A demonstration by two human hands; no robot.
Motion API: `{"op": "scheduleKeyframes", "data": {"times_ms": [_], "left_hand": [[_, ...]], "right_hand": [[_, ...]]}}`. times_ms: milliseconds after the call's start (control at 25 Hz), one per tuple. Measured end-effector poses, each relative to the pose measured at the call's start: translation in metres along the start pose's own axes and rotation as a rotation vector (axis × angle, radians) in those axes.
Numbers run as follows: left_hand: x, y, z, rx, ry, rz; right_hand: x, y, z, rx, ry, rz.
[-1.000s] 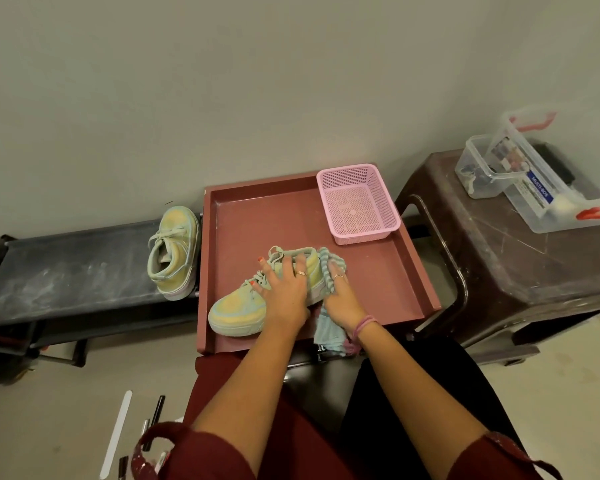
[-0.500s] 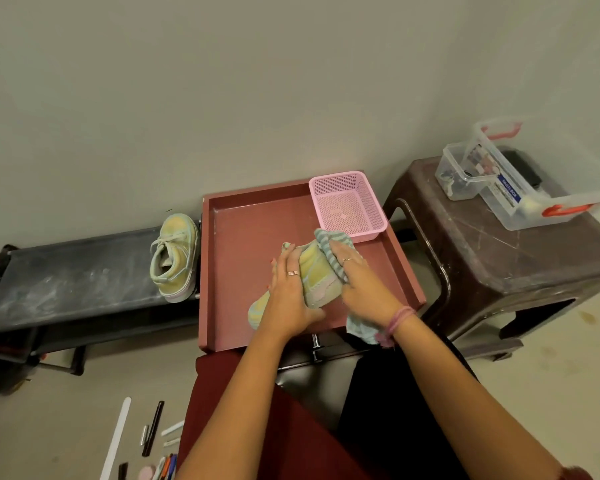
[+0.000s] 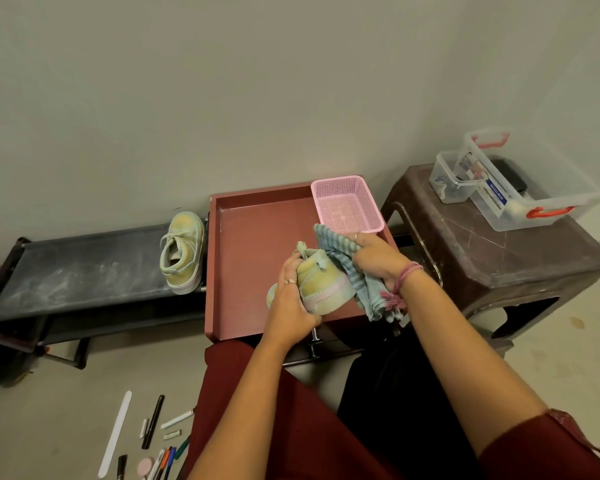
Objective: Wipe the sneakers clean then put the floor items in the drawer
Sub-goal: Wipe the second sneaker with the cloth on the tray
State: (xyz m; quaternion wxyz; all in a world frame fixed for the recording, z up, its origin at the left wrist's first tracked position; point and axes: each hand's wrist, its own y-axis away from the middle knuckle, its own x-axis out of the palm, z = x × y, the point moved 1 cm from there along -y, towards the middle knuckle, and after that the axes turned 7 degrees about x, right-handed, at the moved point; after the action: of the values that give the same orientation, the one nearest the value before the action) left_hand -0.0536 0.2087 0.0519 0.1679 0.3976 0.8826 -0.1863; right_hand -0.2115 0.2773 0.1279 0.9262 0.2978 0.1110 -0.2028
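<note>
The left hand (image 3: 290,306) grasps the sneaker (image 3: 321,285) above the red drawer (image 3: 253,258), hiding its toe. At the sneaker's 3 o'clock, the right hand (image 3: 378,258) clutches the striped cloth (image 3: 357,275) against its heel. The second sneaker (image 3: 182,252) sits at 9 o'clock. Pens (image 3: 153,420) on the floor at 7 o'clock are partly cut off.

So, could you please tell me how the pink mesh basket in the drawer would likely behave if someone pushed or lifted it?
The pink mesh basket looks like thin perforated plastic and holds nothing, so it is probably very light. Sitting on the smooth red drawer floor, it would likely slide rather than tip. Its thin walls may flex when squeezed.
</note>
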Motion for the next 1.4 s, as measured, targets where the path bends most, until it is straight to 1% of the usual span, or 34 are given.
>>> {"op": "scheduleKeyframes", "data": {"times_ms": [40, 80, 120, 200, 240, 280, 320, 360, 400, 480, 520, 560, 600, 640, 680, 720, 800, 880, 960, 1000, 1040, 1120, 1160, 1240, 1320, 1360, 1400], "left_hand": [[-0.001, 0.0, 0.0, -0.007, 0.009, 0.008], [-0.001, 0.0, 0.001, -0.01, 0.019, 0.006], [-0.003, -0.001, 0.0, -0.018, 0.033, -0.009], [-0.006, -0.002, 0.001, -0.056, 0.064, -0.053], [-0.009, -0.003, 0.002, -0.073, 0.077, -0.06], [-0.01, -0.003, 0.002, -0.087, 0.088, -0.052], [-0.011, -0.004, 0.004, -0.1, 0.102, -0.044], [-0.013, -0.005, 0.005, -0.111, 0.116, -0.034], [-0.014, -0.007, 0.006, -0.115, 0.126, -0.033], [-0.016, -0.009, 0.007, -0.109, 0.11, -0.055], [-0.017, -0.009, 0.005, -0.108, 0.105, -0.073], [-0.017, -0.009, 0.004, -0.101, 0.111, -0.094], [-0.018, -0.009, 0.002, -0.103, 0.119, -0.114], [-0.018, -0.01, 0.0, -0.105, 0.123, -0.136], [-0.019, -0.01, -0.002, -0.116, 0.131, -0.154], [-0.02, -0.012, -0.003, -0.125, 0.156, -0.174], [-0.024, -0.012, -0.003, -0.14, 0.209, -0.207], [-0.026, -0.009, -0.005, -0.147, 0.225, -0.242], [-0.027, -0.008, -0.008, -0.155, 0.233, -0.264], [-0.027, -0.008, -0.007, -0.167, 0.248, -0.259], [-0.027, -0.009, -0.006, -0.175, 0.269, -0.245], [-0.027, -0.009, -0.003, -0.203, 0.307, -0.208], [-0.027, -0.009, 0.0, -0.216, 0.309, -0.203], [-0.03, -0.007, 0.002, -0.221, 0.271, -0.2], [-0.034, -0.007, 0.005, -0.225, 0.242, -0.192], [-0.036, -0.007, 0.006, -0.225, 0.229, -0.185], [-0.037, -0.008, 0.006, -0.224, 0.221, -0.177]], "right_hand": [[0.01, 0.005, 0.006, -0.05, 0.066, -0.02], [0.024, 0.008, 0.005, -0.132, 0.195, -0.043], [0.043, 0.013, 0.001, -0.218, 0.367, -0.118], [0.08, 0.025, -0.018, -0.397, 0.767, -0.412], [0.091, 0.029, -0.027, -0.461, 0.914, -0.517], [0.094, 0.031, -0.035, -0.497, 1.022, -0.573], [0.09, 0.03, -0.038, -0.525, 1.082, -0.589], [0.081, 0.026, -0.039, -0.548, 1.084, -0.576], [0.071, 0.021, -0.035, -0.57, 1.01, -0.497], [0.054, 0.012, -0.026, -0.51, 0.776, -0.24], [0.05, 0.01, -0.022, -0.459, 0.642, -0.163], [0.049, 0.009, -0.019, -0.411, 0.521, -0.145], [0.051, 0.011, -0.018, -0.372, 0.421, -0.169], [0.057, 0.012, -0.019, -0.343, 0.391, -0.217], [0.067, 0.016, -0.021, -0.351, 0.459, -0.302], [0.079, 0.018, -0.026, -0.417, 0.604, -0.409], [0.1, 0.022, -0.038, -0.625, 0.906, -0.612], [0.104, 0.02, -0.054, -0.77, 1.174, -0.673], [0.095, 0.01, -0.059, -0.875, 1.272, -0.699], [0.09, 0.002, -0.058, -0.879, 1.278, -0.696], [0.088, -0.003, -0.054, -0.847, 1.256, -0.673], [0.088, -0.009, -0.043, -0.761, 1.109, -0.629], [0.088, -0.011, -0.039, -0.71, 0.963, -0.607], [0.085, -0.005, -0.03, -0.623, 0.555, -0.533], [0.077, 0.002, -0.016, -0.533, 0.167, -0.363], [0.072, 0.002, -0.011, -0.456, 0.044, -0.277], [0.068, 0.001, -0.005, -0.377, -0.004, -0.228]]}}
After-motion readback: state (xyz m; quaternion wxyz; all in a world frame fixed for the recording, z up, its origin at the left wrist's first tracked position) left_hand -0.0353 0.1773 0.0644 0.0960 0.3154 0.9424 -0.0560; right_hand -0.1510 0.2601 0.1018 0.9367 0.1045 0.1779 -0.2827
